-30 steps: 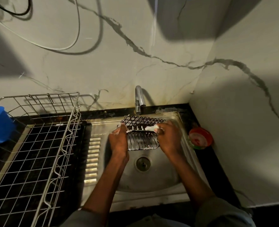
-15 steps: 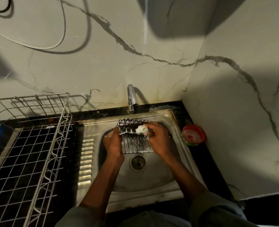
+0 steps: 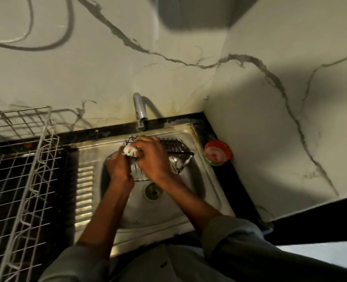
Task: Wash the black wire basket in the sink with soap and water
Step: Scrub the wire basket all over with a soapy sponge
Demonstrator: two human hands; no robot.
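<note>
Hands, left and right, hold black wire basket and soapy scrubber.

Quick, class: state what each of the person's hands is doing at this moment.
Left hand: grips the left end of the black wire basket over the sink.
Right hand: curled round a soapy scrub pad, pressing it on the basket.

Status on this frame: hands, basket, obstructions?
Left hand grips black wire basket over sink. Right hand pinches soapy scrubber against it. Nothing obstructing.

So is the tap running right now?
Looks off: no stream shows below the tap spout above the black wire basket, though the picture is blurry.
</note>
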